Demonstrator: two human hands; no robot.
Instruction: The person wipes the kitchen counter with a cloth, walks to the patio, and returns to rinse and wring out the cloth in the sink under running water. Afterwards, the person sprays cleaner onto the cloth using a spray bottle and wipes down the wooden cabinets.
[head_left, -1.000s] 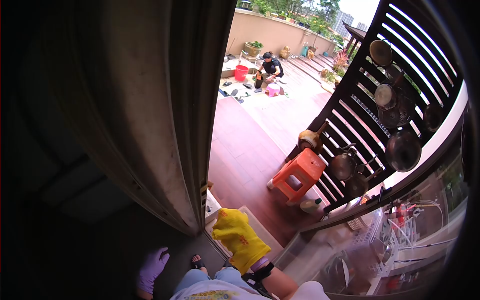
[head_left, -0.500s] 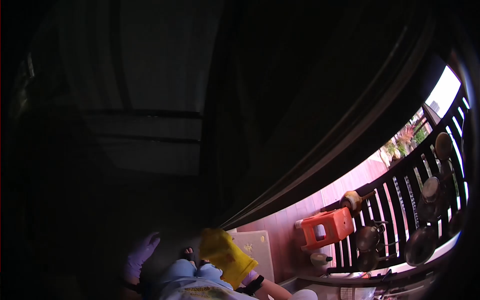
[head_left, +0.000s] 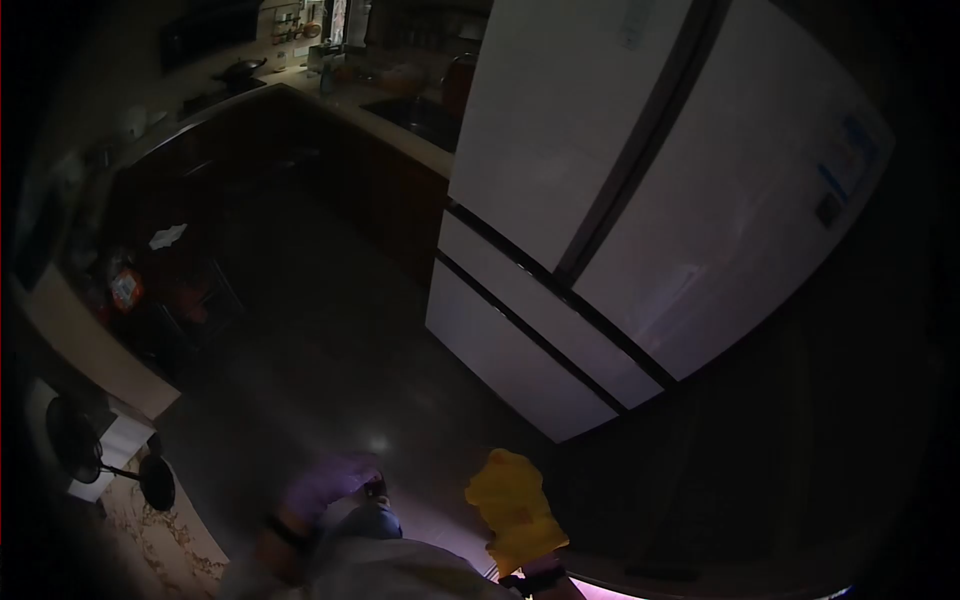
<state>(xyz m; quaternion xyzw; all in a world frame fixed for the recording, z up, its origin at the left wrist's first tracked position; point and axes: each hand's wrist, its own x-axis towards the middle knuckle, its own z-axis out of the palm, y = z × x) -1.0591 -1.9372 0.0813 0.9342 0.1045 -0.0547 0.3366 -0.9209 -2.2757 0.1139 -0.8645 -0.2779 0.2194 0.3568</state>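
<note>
A yellow cloth (head_left: 515, 510) hangs at the bottom centre-right of the head view, over my right hand, whose dark wristband shows just below it. The cloth hides the fingers of that hand. My left hand (head_left: 330, 482), in a purple glove, is low and left of centre, blurred and dim, near my leg and foot. No object can be made out in it, and its fingers are too smeared to read.
A large white fridge (head_left: 570, 130) stands ahead on the right. Behind it on the left are a counter (head_left: 400, 139) with a dark sink (head_left: 420, 120) and a pan (head_left: 240, 70). At lower left, a black fan-like object (head_left: 157, 483) is beside a marbled surface (head_left: 150, 540).
The view has swung from the dark doorway and bright balcony to the kitchen with the fridge. The yellow cloth now appears farther right, and the left hand slightly farther right too.
</note>
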